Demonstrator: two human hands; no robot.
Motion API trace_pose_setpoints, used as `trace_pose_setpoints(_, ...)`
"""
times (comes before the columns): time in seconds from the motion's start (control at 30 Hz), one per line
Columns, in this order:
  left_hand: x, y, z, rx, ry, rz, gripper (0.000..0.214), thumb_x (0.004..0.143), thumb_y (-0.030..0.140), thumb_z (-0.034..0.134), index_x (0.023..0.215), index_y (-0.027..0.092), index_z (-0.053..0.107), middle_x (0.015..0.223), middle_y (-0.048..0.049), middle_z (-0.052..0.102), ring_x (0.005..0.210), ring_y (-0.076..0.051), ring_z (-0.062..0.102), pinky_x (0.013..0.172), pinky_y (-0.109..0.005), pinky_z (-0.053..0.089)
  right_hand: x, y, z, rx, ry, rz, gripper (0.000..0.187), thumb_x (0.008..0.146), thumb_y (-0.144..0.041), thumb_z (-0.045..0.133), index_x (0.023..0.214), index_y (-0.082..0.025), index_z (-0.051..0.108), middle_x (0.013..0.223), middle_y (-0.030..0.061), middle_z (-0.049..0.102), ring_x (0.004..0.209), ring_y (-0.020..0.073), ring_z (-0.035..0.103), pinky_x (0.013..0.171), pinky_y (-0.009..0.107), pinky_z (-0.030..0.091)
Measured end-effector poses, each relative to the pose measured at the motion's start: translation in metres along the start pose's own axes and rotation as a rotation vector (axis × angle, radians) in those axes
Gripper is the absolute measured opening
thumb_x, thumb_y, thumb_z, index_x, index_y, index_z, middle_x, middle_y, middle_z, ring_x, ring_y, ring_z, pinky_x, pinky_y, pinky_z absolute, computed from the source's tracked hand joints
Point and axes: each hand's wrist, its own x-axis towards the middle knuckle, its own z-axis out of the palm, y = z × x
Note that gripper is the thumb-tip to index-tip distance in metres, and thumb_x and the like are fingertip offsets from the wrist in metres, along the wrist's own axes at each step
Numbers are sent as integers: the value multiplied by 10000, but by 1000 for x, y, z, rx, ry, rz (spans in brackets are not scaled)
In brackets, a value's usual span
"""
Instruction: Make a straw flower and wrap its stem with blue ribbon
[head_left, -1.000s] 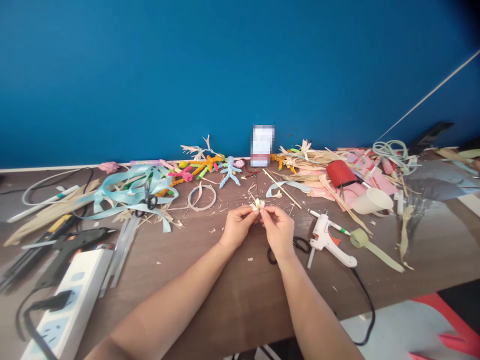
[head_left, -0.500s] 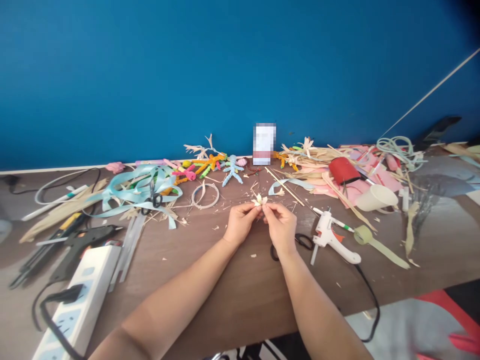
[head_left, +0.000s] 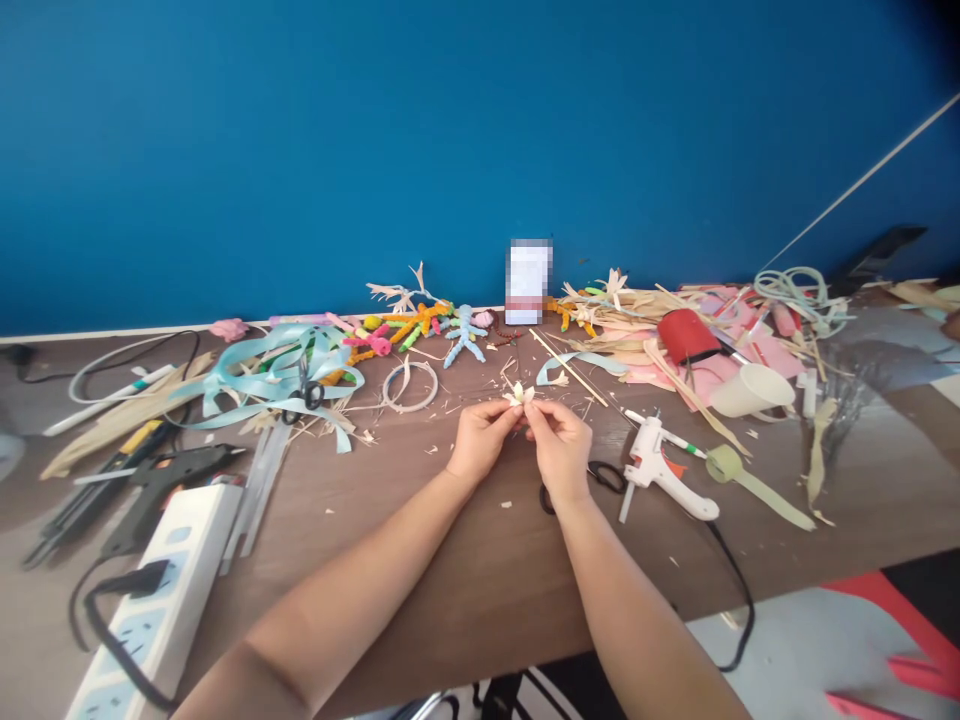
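Observation:
A small cream-coloured flower [head_left: 519,393] with pointed petals is pinched between both hands above the middle of the table. My left hand [head_left: 480,438] grips it from the left with thumb and forefinger. From the right, my right hand [head_left: 561,445] pinches it the same way, fingertips close to the left ones. The flower's base is hidden by the fingers. Partly behind my right wrist lie black-handled scissors [head_left: 606,477]. Just to the right of them rests a white glue gun [head_left: 660,468].
Left stand a white power strip [head_left: 191,545], a black glue gun [head_left: 169,490] and tangled blue ribbon [head_left: 247,375]. A ring [head_left: 410,387] lies behind my left hand. At right are a red cup [head_left: 686,337], a white cup [head_left: 752,390] and a green tape roll [head_left: 724,464].
Both hands stay on the flower and have barely moved; the flower looks slightly turned between the fingertips. The whole view has shifted a little.

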Motion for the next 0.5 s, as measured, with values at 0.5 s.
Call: trace_pose_setpoints(0.5,-1,2,0,31,22,23,172,681,297,614,716,140,676,666,-23,674,629,-148,607,618,-254,478,0,4,-1,-41,-28,-38,155,743,-311,562,773,-177,635,738,36,651,653,167,610,565,277,498)
